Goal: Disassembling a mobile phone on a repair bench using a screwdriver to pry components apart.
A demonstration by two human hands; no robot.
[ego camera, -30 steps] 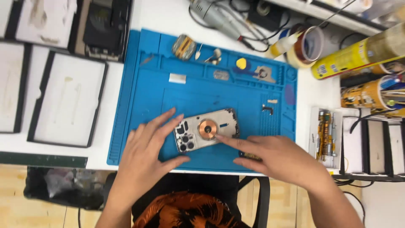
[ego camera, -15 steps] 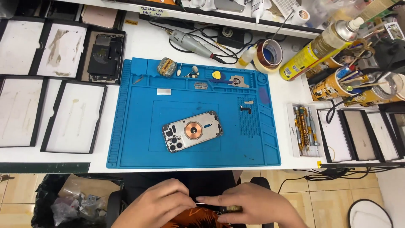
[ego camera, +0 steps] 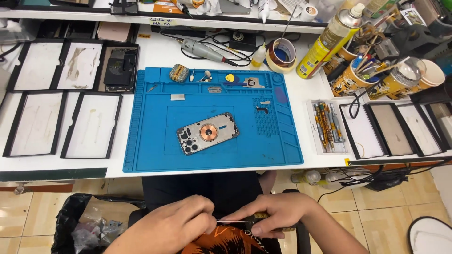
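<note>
My left hand (ego camera: 176, 226) and my right hand (ego camera: 278, 214) are down over my lap, below the table's front edge. The right hand grips a thin screwdriver (ego camera: 235, 221) by its dark handle, its metal shaft pointing left. The left hand's fingertips are closed on the tip of that shaft. An opened phone back housing (ego camera: 207, 133) with a copper coil ring lies untouched in the middle of the blue work mat (ego camera: 150, 141), well above both hands.
Black-framed trays (ego camera: 92, 124) line the left and right of the white table. A tray of screwdrivers (ego camera: 326, 123) sits right of the mat. A tape roll (ego camera: 281, 54), spray can (ego camera: 329, 40) and tool cups stand behind. A black bag (ego camera: 89, 221) lies on the tiled floor.
Both hands left the phone housing on the mat and drew back down to my lap, where they now hold a thin screwdriver between them. The view has widened and tilted down.
</note>
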